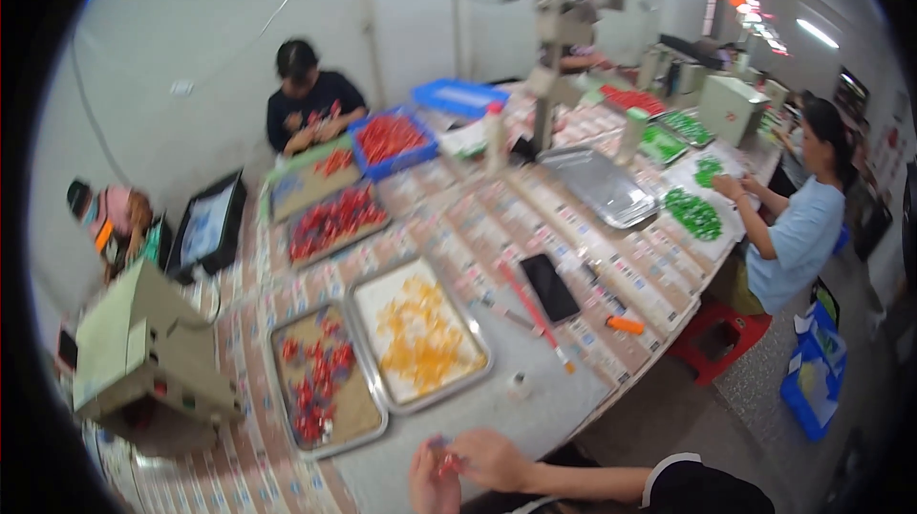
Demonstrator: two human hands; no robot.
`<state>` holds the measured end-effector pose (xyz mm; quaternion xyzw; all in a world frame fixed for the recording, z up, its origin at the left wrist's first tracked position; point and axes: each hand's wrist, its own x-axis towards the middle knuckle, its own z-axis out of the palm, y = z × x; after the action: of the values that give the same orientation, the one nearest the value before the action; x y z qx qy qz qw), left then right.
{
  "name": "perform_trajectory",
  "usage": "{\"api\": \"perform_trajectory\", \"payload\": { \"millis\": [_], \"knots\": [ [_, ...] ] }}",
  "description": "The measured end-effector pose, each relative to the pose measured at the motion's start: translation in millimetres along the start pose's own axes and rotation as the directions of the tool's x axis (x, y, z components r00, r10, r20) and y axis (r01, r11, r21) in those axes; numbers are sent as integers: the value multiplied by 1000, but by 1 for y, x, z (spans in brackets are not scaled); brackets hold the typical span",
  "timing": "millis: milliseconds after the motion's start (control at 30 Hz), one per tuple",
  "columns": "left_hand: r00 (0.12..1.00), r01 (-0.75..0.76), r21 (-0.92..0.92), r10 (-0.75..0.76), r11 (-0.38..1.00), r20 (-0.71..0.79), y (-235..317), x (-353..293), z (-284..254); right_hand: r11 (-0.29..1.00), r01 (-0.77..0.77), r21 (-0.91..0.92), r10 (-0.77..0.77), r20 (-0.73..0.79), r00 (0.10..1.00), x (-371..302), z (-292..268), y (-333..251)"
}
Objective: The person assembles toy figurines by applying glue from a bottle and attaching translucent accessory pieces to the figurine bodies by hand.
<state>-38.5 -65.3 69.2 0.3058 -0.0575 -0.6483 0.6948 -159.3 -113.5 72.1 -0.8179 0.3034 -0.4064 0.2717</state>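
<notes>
At the table's near edge my left hand (432, 483) and my right hand (495, 461) meet, fingers closed around a small red piece (450, 463) with a bluish part. My fingers and the blur hide most of its shape. Just beyond, to the left, a metal tray (384, 418) holds loose red pieces (320, 385) with bluish parts. Beside it on the right, a second metal tray (485, 366) with a white lining carries a spread of yellow-orange translucent pieces (420, 332). A small white round container (519, 386) stands right of that tray.
A black phone (550, 287), a red strip (535, 313) and an orange-handled tool (625, 325) lie to the right. A beige machine (153, 361) stands at left. An empty metal tray (600, 187) is farther off. Co-workers sit around the table; one handles green pieces (693, 214).
</notes>
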Motion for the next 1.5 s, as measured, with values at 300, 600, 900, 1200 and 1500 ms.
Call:
{"api": "perform_trajectory", "payload": {
  "millis": [300, 600, 900, 1200, 1500],
  "knots": [
    [970, 145, -41, -134, 989, 203, -3, 3, -13, 997, 52, -56, -60, -149, 987, -4, -9, -11],
    [998, 44, 288, -53, 957, 23, 1, 0, 4, 998, 54, 15, -52, -119, 992, -1, -13, -8],
    [995, 24, 325, 7, 946, -96, 6, -2, 6, 998, 54, 25, -51, -88, 995, -1, -1, -5],
    [997, 18, 368, 9, 930, -73, 1, -3, 16, 980, -71, 184, 88, -87, 992, -7, 1, 0],
    [997, 64, 418, -36, 906, -74, 1, 1, 12, 989, -109, 98, 118, -91, 989, -8, -5, -10]
  ]
}}
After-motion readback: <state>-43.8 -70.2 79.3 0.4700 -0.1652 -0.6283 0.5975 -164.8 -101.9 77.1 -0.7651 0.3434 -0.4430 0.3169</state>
